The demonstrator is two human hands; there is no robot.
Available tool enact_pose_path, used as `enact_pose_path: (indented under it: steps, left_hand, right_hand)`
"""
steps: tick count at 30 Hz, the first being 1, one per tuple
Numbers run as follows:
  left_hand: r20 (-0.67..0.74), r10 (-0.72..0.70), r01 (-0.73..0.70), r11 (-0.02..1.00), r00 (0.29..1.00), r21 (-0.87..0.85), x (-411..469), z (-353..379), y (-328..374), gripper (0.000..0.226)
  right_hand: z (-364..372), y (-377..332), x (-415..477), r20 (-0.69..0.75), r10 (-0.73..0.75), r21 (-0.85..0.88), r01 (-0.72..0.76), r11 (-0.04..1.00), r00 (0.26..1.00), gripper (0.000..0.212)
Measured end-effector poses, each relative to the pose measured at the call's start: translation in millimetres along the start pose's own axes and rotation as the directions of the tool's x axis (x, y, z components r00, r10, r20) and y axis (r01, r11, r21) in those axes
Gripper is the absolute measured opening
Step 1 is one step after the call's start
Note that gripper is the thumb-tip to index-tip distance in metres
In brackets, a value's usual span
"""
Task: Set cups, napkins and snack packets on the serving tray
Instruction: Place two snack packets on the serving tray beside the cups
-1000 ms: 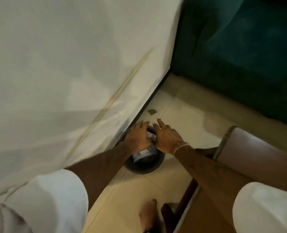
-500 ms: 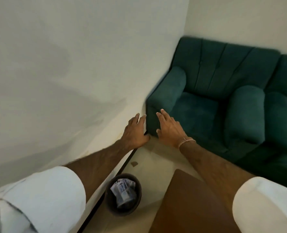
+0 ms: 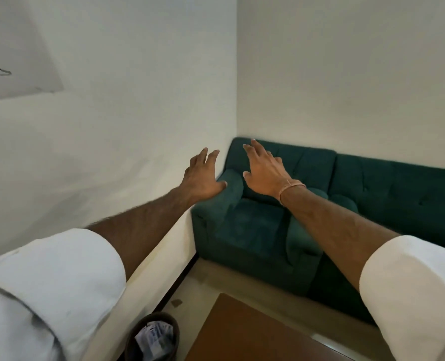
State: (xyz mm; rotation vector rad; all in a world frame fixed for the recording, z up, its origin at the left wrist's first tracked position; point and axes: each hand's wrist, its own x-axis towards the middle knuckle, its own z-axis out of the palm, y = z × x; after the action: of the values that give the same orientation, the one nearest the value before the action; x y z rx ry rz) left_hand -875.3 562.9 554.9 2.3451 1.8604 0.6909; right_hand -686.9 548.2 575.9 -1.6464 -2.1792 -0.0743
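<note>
Both arms stretch forward in mid-air, in white rolled sleeves. My left hand [image 3: 203,178] is empty with fingers apart, in front of the white wall. My right hand [image 3: 264,170], with a thin band on the wrist, is also empty and spread, in front of the green sofa. A dark round bin [image 3: 152,337] stands on the floor at the bottom, with crumpled printed packets [image 3: 155,337] inside. No tray, cups or napkins are in view.
A dark green sofa [image 3: 346,204] fills the room's corner. A brown wooden table [image 3: 242,334] shows its corner at the bottom. A white wall [image 3: 112,126] runs along the left, with a paper sheet [image 3: 15,48] pinned at the top left.
Both hands have left the bin and risen to chest height, empty. The view has tilted up from the floor to the sofa and corner.
</note>
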Motion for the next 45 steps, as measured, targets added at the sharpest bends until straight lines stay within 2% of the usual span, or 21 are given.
enact_pose_path:
  steps: [6, 12, 16, 20, 27, 33, 37, 41, 45]
  left_hand:
    - [-0.043, 0.065, -0.066, 0.998, 0.997, -0.009, -19, -35, 96, 0.094]
    - [-0.015, 0.120, -0.120, 0.993, 0.993, -0.012, -33, -35, 149, 0.093]
    - [0.098, 0.216, -0.213, 0.976, 0.971, -0.042, -50, 4, 199, 0.093]
    - [0.174, 0.255, -0.246, 0.967, 0.951, -0.069, -72, 55, 241, 0.091]
    - [0.341, 0.338, -0.320, 0.941, 0.877, -0.108, -126, 161, 330, 0.086]
    - [0.515, 0.395, -0.375, 0.915, 0.761, -0.149, -192, 282, 433, 0.072]
    - [0.630, 0.432, -0.421, 0.889, 0.646, -0.178, -243, 369, 504, 0.066]
    - [0.713, 0.489, -0.477, 0.845, 0.503, -0.243, -304, 460, 581, 0.062]
    - [0.779, 0.504, -0.460, 0.829, 0.373, -0.317, -367, 538, 652, 0.055]
  right_hand:
    - [-89, 44, -55, -0.051, 0.047, -0.001, -0.048, 0.999, 0.998, 0.076]
    - [-124, 70, -98, -0.079, 0.108, 0.016, -0.107, 0.994, 0.991, 0.074]
    - [-129, 107, -159, -0.041, 0.236, 0.001, -0.236, 0.972, 0.971, 0.075]
    - [-119, 147, -216, -0.011, 0.334, -0.037, -0.334, 0.942, 0.942, 0.073]
    - [-93, 253, -344, 0.047, 0.517, -0.044, -0.516, 0.856, 0.855, 0.070]
    - [-61, 371, -487, 0.122, 0.668, -0.035, -0.669, 0.742, 0.734, 0.069]
    - [-35, 445, -590, 0.182, 0.787, -0.021, -0.798, 0.602, 0.589, 0.066]
    - [-8, 513, -702, 0.210, 0.863, 0.000, -0.883, 0.470, 0.459, 0.062]
    - [15, 562, -808, 0.238, 0.920, -0.025, -0.945, 0.326, 0.311, 0.064]
